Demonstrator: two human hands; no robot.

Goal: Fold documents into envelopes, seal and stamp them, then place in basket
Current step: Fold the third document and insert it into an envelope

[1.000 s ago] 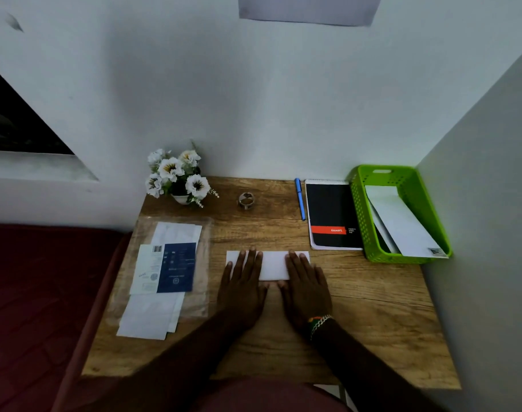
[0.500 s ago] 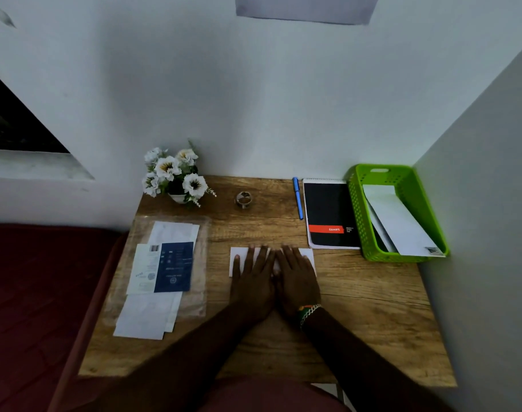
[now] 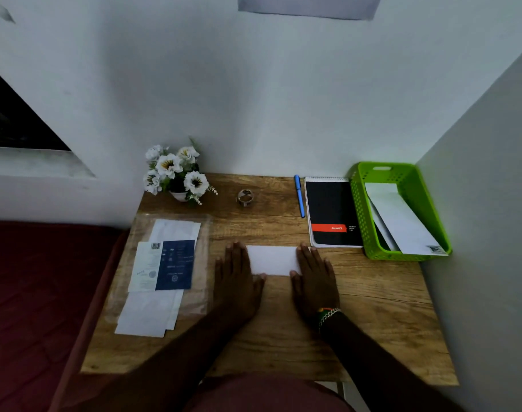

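1. A folded white paper (image 3: 273, 260) lies flat near the middle of the wooden table (image 3: 372, 307), its long side running left to right.
2. The left hand (image 3: 239, 281) lies palm down on the paper's left end, fingers straight and together, pointing toward the wall; the hand is flat and grips nothing.
3. The right hand (image 3: 314, 281) lies palm down on the paper's right end in the same way, fingers straight, pressing and not gripping. A beaded bracelet (image 3: 328, 315) circles its wrist.
4. The two hands are apart, with the bare middle of the paper showing between them; both thumbs touch the paper's near edge.
5. A green plastic basket (image 3: 360, 215) stands at the table's far right corner, against the side wall. White envelopes (image 3: 402, 221) lie slanted inside it, and the topmost one carries a small stamp at its near right corner.
6. Just left of the basket lies a black spiral notepad (image 3: 332, 209) with a red band, and left of that a blue pen (image 3: 299, 196).
7. A small round metal object (image 3: 245, 197) sits near the wall, at the table's far middle; I cannot tell what it is.
8. A pot of white flowers (image 3: 176, 173) stands at the far left corner.
9. On the table's left side, a clear plastic sleeve (image 3: 201, 292) holds white papers and a dark blue printed sheet (image 3: 175, 264); more white sheets (image 3: 148, 316) stick out at its near end.
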